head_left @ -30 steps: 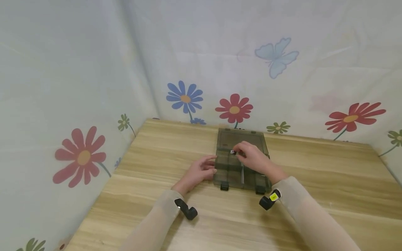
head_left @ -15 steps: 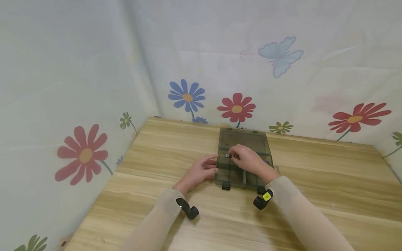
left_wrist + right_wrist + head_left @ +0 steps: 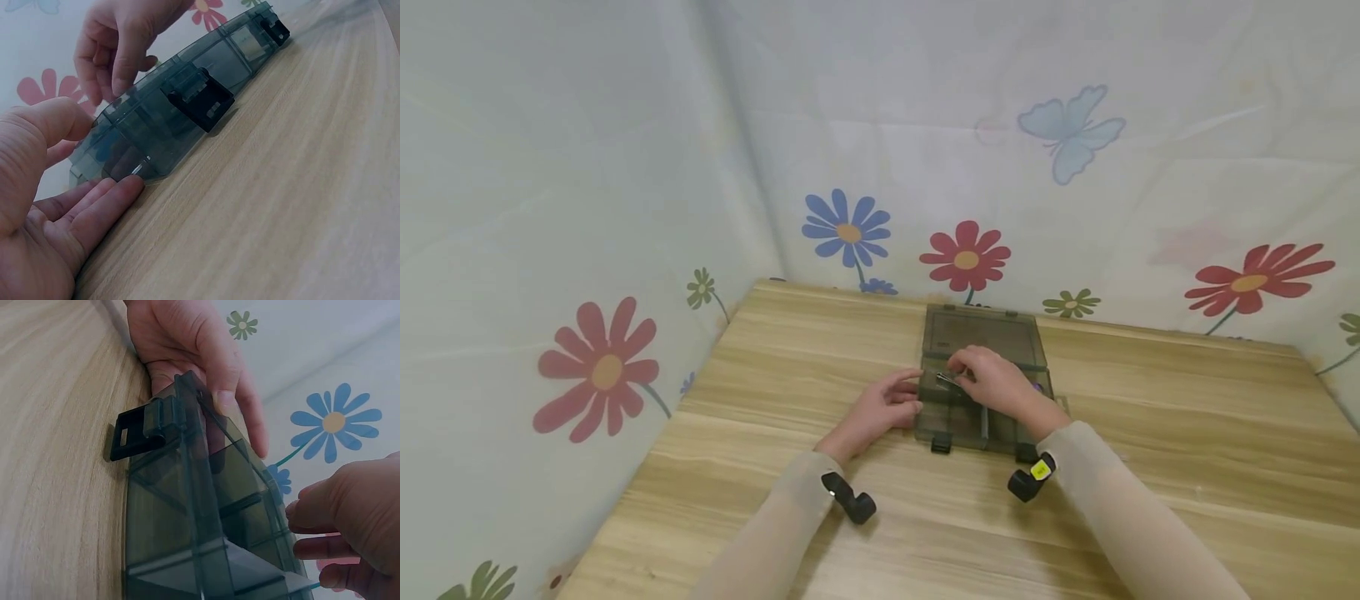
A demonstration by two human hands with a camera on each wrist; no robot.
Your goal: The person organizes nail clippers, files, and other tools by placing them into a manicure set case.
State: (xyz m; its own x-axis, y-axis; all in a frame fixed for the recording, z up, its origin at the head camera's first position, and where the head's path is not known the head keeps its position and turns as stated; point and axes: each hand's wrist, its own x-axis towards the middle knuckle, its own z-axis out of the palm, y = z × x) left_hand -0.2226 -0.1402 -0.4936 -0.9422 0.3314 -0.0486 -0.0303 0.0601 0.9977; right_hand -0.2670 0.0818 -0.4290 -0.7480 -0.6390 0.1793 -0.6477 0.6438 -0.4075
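A dark translucent compartment box (image 3: 931, 421) lies on the table with its lid (image 3: 985, 333) folded back. My left hand (image 3: 876, 410) rests against its left side, the thumb touching the rim and the other fingers extended along the wall. Over the rear left compartment hovers my right hand (image 3: 996, 383), fingers bent downward and slightly apart. Just beneath those fingertips shows a small shiny metal piece (image 3: 946, 380), its kind too small to tell. In the right wrist view, the right fingers (image 3: 312, 547) show nothing between them.
Two black latches, left (image 3: 940, 443) and right (image 3: 1026, 452), stick out at the box's front. A pale divider (image 3: 984, 422) splits the front part. Something small and purple (image 3: 1037, 387) shows by the right wrist. A flowered curtain (image 3: 880, 150) stands behind the wooden table (image 3: 760, 375).
My right hand has moved a little left and down over the box. The metal piece, between its fingertips earlier, now lies lower and slanted below them. The left hand stays against the box.
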